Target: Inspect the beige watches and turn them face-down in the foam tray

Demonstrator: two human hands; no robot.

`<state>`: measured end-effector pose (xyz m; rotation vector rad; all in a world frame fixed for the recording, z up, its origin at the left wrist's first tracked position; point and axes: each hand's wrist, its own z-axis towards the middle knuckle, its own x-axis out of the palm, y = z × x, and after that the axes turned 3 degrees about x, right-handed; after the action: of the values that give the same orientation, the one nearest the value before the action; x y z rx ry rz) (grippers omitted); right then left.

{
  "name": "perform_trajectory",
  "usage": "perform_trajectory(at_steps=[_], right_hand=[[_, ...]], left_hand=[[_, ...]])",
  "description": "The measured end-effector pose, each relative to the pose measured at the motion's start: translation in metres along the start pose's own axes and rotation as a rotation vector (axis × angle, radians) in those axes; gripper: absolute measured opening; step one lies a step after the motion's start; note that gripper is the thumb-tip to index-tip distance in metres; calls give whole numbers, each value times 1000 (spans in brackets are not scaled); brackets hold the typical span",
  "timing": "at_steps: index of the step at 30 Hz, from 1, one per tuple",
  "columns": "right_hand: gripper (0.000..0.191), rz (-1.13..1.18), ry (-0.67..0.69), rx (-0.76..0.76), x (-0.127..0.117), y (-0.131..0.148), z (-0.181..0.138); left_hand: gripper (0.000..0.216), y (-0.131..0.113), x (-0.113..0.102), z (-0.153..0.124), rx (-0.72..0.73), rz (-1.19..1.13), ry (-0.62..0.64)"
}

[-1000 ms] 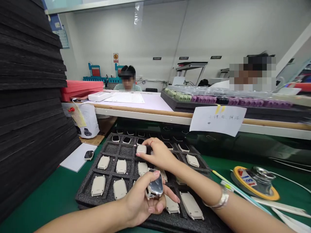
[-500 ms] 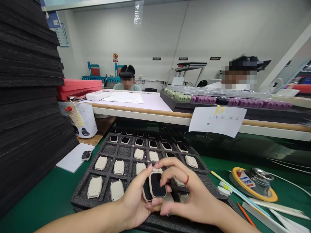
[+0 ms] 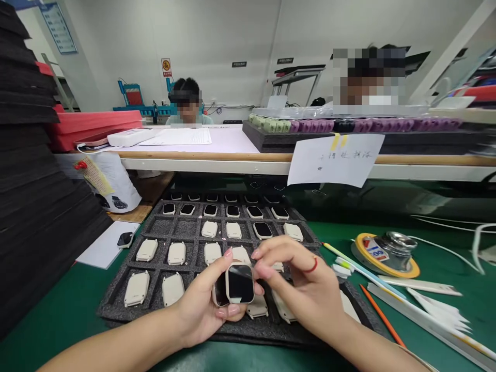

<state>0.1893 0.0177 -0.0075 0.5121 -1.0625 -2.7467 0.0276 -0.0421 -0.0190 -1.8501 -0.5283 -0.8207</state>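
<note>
Hands are working low over the green desk point(image 3: 58, 320), above a black foam tray point(image 3: 116, 311). Left hand point(image 3: 201, 310) is gripping a beige watch case point(image 3: 240, 283), dark screen facing the camera, thumb and fingers closing round its edges. A second case point(image 3: 219, 292) is sitting just behind it in the same grip. Right hand point(image 3: 306, 289) is hovering just beside the case's right edge, fingers loosely curled, holding nothing. Tray is carrying rows of further cases. Yellow tape roll point(image 3: 411, 269) is lying well off to the right.
</note>
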Motion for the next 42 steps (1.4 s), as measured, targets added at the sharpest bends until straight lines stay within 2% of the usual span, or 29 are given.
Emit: perform_trajectory(at_steps=[4, 7, 9, 12, 19, 23, 26, 30, 35, 39, 42], right_hand=[[18, 301, -163, 334, -3, -7, 1], [15, 402, -207, 377, -3, -9, 1], [8, 413, -187, 342, -1, -8, 1], [15, 377, -147, 279, 0, -4, 1], [2, 219, -117, 176, -4, -6, -1], [22, 55, -86, -99, -6, -6, -4], [30, -75, 45, -307, -9, -3, -5], [33, -200, 215, -460, -13, 0, -7], [29, -254, 319, -517, -16, 1, -9], [26, -269, 330, -522, -15, 1, -10], [26, -281, 287, -530, -11, 1, -8]], left_hand=[[47, -3, 2, -1, 1, 36, -26], [47, -4, 3, -1, 11, 50, -19], [46, -4, 3, -1, 15, 56, -9], [45, -4, 4, -1, 12, 56, -2], [44, -5, 4, -2, 22, 54, -3], [42, -4, 4, -3, 16, 36, -13], [36, -2, 4, -3, 4, -16, -21], [33, -3, 4, -2, -8, -44, -15], [38, -4, 4, -2, -25, -17, -42], [38, -3, 4, -3, -20, -17, -46], [39, -1, 3, -3, -9, -21, -47]])
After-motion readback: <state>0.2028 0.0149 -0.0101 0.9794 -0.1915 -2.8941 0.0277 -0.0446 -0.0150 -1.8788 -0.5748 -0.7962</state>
